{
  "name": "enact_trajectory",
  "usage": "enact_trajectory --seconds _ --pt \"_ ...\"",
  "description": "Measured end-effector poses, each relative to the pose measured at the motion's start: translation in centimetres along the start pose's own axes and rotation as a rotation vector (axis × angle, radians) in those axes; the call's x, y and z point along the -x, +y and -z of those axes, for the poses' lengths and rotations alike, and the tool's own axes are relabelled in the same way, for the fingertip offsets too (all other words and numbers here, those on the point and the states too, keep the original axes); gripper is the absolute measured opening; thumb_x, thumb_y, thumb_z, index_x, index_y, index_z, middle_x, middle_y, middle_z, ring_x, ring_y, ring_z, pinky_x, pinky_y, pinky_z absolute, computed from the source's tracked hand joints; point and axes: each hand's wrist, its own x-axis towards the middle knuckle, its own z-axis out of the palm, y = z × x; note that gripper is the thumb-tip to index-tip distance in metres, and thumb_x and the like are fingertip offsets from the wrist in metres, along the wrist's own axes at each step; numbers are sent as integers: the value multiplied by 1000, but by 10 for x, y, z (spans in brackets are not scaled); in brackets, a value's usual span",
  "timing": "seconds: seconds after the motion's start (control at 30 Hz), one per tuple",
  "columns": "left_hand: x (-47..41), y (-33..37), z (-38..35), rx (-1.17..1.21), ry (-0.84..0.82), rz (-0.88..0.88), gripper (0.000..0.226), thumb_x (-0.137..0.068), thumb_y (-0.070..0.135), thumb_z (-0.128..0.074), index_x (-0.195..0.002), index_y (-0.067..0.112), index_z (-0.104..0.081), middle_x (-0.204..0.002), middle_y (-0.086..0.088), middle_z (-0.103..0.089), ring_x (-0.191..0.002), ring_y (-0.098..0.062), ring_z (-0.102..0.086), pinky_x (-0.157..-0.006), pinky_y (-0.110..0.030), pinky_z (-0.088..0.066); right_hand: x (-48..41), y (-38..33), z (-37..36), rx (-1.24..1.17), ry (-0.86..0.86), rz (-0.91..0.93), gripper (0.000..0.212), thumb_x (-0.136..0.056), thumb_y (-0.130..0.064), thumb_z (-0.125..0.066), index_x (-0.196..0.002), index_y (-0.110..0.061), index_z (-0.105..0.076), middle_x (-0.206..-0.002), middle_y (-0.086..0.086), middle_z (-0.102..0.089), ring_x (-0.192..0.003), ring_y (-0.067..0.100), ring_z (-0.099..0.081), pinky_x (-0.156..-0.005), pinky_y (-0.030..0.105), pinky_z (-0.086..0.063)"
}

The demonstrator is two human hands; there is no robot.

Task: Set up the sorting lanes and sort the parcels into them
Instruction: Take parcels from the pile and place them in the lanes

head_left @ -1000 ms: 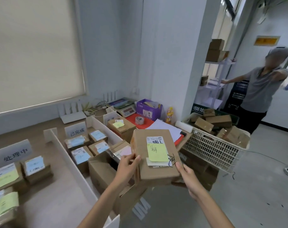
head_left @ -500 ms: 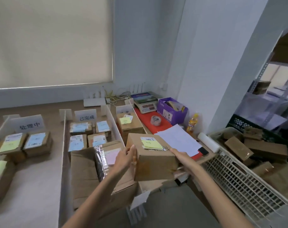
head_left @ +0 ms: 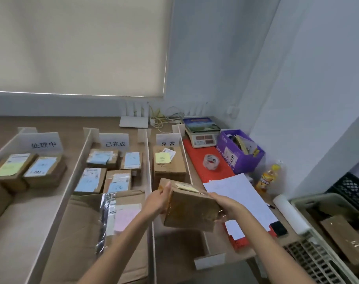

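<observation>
over the rightmost lane point(head_left: 175, 244), left hand point(head_left: 157, 199) and right hand point(head_left: 225, 203) grip the parcel point(head_left: 190, 210) between them, apparently tilted.

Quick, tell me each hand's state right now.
Left hand: holds the brown cardboard parcel with a yellow note by its left side.
Right hand: grips the same parcel's right side.

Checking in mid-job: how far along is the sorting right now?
Done: three divided lanes stand behind their signs, the 处理中 sign, 已完成 sign and 异常 sign, and each holds parcels. In hand: the left hand and right hand hold the yellow-noted parcel over the 异常 lane. Left: loose parcels wait in the basket at the right.
</observation>
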Motion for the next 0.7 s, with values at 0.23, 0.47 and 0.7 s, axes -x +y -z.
enact_trajectory --seconds 0.23,0.47,0.7 --pt "-56 -30 -15 -273 109 52 33 -95 27 -47 -122 9 -49 -123 -11 -56 -107 -26 -56 -86 -32 -46 -60 -4 -24 45 134 233 27 -94 -35 -49 -103 -11 -59 -97 8 -59 -83 22 -59 -63 38 -58" --pt "-64 -59 -54 -553 123 -21 31 -95 20 -44 -126 18 -49 -132 -3 -46 -118 -17 -49 -98 -28 -45 -98 25 -51 353 23 376 44 -94 -12 -49 -137 -9 -41 -134 6 -54 -116 21 -56 -90 27 -50" --pt "-39 -66 -56 -559 250 -100 27 -94 18 -44 -118 16 -57 -124 -1 -51 -118 -17 -48 -98 -26 -39 -102 34 -48 615 63 587 31 -93 -10 -46 -122 -6 -56 -128 9 -57 -115 21 -53 -85 22 -40"
